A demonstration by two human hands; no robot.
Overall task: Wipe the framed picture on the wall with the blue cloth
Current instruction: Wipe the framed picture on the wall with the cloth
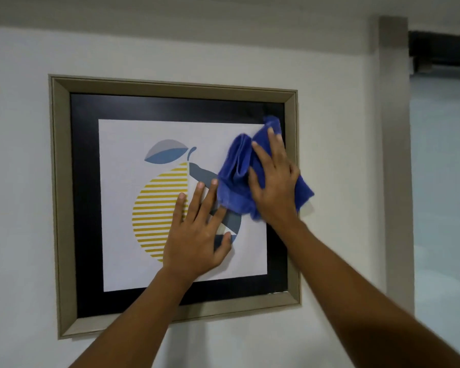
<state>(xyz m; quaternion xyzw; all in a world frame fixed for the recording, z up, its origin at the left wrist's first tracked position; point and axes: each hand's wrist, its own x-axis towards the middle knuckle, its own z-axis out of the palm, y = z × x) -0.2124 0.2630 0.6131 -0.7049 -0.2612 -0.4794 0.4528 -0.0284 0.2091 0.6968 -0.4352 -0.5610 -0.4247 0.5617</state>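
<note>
The blue cloth (pixel 235 168), soft and bunched, lies under the flat, spread right hand (pixel 274 181), pressed on the framed picture (pixel 61 195). It likely wants palm pressure. Just beside it the left hand (pixel 197 232) rests flat (probably steadying a light, fragile frame).

White wall (pixel 16 181) bearing framed picture (pixel 149 208)

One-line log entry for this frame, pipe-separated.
phase: wiping | right hand: presses blue cloth on framed picture, upper right | left hand: flat on picture's centre
</note>
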